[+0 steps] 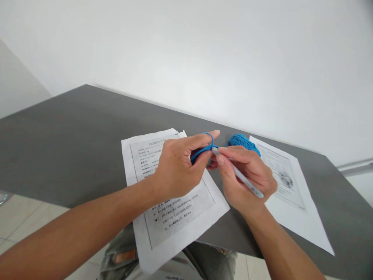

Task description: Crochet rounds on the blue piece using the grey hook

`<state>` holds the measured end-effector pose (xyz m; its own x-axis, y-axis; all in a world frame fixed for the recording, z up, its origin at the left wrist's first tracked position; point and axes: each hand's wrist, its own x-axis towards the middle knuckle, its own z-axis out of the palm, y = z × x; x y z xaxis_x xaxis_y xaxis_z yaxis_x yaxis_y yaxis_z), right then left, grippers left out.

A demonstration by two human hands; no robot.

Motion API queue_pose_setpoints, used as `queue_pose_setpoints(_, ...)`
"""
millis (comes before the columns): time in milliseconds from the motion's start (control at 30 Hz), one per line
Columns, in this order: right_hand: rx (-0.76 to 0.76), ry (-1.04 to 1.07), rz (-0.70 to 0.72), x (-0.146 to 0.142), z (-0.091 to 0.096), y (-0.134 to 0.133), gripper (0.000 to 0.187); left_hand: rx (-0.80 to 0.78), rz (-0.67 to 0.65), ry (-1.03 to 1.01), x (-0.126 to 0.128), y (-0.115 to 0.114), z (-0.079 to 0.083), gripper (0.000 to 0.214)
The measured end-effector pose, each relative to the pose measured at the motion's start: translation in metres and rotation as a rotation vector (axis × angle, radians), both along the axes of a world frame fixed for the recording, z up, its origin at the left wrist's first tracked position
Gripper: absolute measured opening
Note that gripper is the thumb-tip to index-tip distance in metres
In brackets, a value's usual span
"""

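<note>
Now | blue yarn point(201, 151) pinched in left hand point(175, 167) fingers point(204, 137) | right hand point(250, 175) fingers point(234, 152) pinch grey hook point(245, 181)

Grey table point(72, 128): left printed sheet point(175, 221) overhanging near edge, right printed sheet point(294, 194), blue yarn ball point(243, 140) between.

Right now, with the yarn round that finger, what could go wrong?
The blue yarn loops round the raised forefinger of the left hand; it might slip off as the crochet hook in the right hand pulls. The yarn ball lies loose behind and could roll. The near printed sheet overhangs the table edge and may slide off.
</note>
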<state>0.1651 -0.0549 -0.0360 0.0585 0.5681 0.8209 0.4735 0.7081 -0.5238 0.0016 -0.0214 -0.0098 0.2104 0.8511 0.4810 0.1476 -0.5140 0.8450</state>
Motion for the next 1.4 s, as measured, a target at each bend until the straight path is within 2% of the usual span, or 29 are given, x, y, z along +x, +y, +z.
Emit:
queue_pose_setpoints(133,-0.041,0.156,0.113,-0.001,0.000,0.001,0.022,-0.051,-0.086,-0.101,0.000,0.000,-0.003,0.033)
queue_pose_setpoints(300,-0.010,0.185,0.119,0.000,0.004,-0.001,0.020,-0.225,-0.202,-0.340,0.005,0.000,-0.008,0.038)
queue_pose_setpoints(467,-0.043,0.229,0.163,-0.002,0.004,-0.002,0.018,-0.337,-0.207,-0.459,0.007,-0.002,-0.006,0.034)
queue_pose_setpoints(533,-0.004,0.169,0.118,-0.001,0.002,-0.002,0.025,-0.369,-0.207,-0.517,0.006,-0.002,-0.005,0.033)
queue_pose_setpoints(733,0.185,-0.233,-0.070,0.003,0.003,-0.007,0.055,-0.522,-0.259,-0.723,0.005,0.004,-0.002,0.042)
queue_pose_setpoints(900,0.262,-0.369,-0.066,0.004,0.009,-0.008,0.064,-0.613,-0.334,-0.750,0.001,0.008,0.003,0.037)
queue_pose_setpoints(1067,0.334,-0.342,-0.012,0.008,0.007,-0.002,0.066,-0.610,-0.360,-0.770,-0.001,0.008,0.006,0.035)
queue_pose_setpoints(1233,0.291,-0.341,0.059,0.014,0.008,-0.001,0.063,-0.599,-0.365,-0.733,-0.003,0.007,0.007,0.035)
queue_pose_setpoints(1400,0.281,-0.420,0.048,0.021,0.016,-0.002,0.064,-0.576,-0.341,-0.700,-0.005,0.011,0.004,0.035)
